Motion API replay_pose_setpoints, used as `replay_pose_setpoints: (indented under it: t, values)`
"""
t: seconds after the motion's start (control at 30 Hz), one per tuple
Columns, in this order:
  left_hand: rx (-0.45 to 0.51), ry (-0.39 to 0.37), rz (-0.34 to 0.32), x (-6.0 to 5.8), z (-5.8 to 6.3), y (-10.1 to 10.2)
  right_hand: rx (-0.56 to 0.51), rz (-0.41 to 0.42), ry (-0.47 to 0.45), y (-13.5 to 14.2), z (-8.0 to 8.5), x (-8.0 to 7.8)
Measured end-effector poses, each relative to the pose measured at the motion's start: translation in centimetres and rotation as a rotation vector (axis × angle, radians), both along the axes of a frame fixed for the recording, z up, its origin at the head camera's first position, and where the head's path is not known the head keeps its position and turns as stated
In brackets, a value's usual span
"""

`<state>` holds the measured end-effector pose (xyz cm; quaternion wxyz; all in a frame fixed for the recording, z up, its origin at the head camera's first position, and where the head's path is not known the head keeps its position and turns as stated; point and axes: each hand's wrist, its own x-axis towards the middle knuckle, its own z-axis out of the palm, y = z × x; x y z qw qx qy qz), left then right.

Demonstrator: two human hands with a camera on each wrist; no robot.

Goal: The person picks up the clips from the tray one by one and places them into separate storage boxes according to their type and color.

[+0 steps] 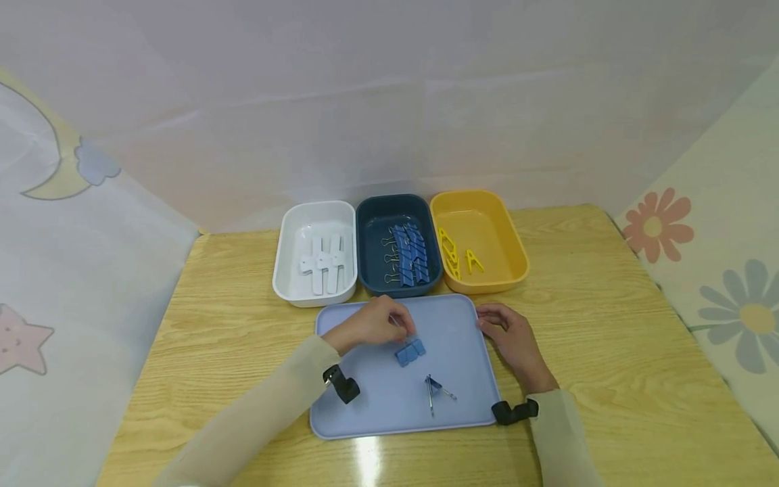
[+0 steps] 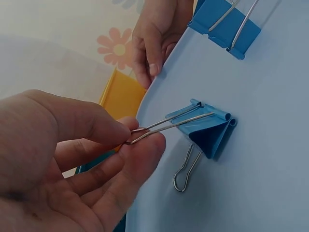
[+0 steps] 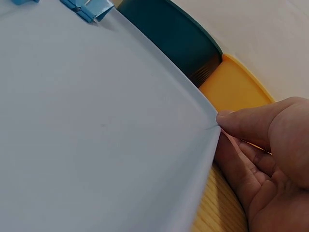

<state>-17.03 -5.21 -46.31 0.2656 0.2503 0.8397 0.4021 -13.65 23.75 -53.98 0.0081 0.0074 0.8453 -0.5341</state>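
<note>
My left hand (image 1: 380,321) pinches a blue binder clip (image 2: 205,125) by one of its wire handles, thumb against fingers. The clip's blue body hangs over the light blue tray (image 1: 365,406), and its other wire handle points down. A second blue binder clip (image 1: 435,384) lies on the tray nearer the front, its wire handles spread apart. At the tray's far right corner, my right hand (image 1: 511,341) grips the rim. In the right wrist view the thumb (image 3: 236,121) presses the corner, with the other fingers against the outer side.
Behind the tray stand three bins: a white bin (image 1: 286,270) with several white clips, a dark teal bin (image 1: 365,216) with several blue binder clips, and a yellow bin (image 1: 517,267) with several yellow clips. All rest on a wooden table (image 1: 231,325) before a pale backdrop.
</note>
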Motion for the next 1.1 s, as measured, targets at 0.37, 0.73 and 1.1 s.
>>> replay_pose_setpoints:
  t: [0.37, 0.73, 1.1]
  values:
    - [0.074, -0.076, 0.074, 0.5, -0.4, -0.5, -0.006, -0.001, -0.008, -0.2, 0.6, 0.2]
    - [0.260, -0.275, 0.259, 1.0, -0.6, -1.5, 0.006, -0.008, -0.001, -0.1, -0.1, 0.0]
    - [0.383, -0.367, 0.356, 0.9, 0.1, -2.0, 0.002, -0.011, -0.011, -0.2, 0.1, 0.1]
